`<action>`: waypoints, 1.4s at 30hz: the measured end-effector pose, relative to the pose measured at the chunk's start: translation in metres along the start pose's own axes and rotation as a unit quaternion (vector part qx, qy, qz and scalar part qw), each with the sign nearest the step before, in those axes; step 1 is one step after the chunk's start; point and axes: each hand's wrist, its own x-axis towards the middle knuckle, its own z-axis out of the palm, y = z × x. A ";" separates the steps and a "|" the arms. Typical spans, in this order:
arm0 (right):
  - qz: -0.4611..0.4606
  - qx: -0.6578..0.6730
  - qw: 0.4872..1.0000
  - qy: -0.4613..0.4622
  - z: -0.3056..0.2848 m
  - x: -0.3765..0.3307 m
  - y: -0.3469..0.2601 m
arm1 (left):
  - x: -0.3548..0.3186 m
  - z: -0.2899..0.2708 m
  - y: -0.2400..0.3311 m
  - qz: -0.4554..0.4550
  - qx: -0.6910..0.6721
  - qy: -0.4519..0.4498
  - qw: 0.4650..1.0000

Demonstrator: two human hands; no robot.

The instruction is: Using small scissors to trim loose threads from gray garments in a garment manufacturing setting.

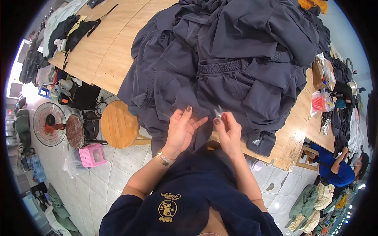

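Observation:
A large heap of dark grey garments (252, 35) with gathered elastic waistbands covers the table in front of me. My left hand (179, 129), with a gold bracelet on its wrist, is turned palm up at the heap's near edge. Its thumb and fingers are spread apart beside a fold of the dark cloth; I cannot make out anything gripped in it. Just to the right, my right hand (228, 133) is closed on small thread snips (219, 112), their light, pointed tips up and partly blurred. Fingers hide the rest of the tool.
The wooden table (118, 43) carries black cloth pieces (80, 33) at far left. A round wooden stool (119, 124), a pink plastic stool (92, 155) and a fan (50, 124) stand left. At right are a red-and-clear bag (321, 103) and a person in blue (334, 169).

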 end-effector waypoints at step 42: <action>-0.093 -0.208 0.974 -0.017 0.011 -0.003 0.005 | -0.002 0.004 -0.006 0.047 0.012 0.026 0.998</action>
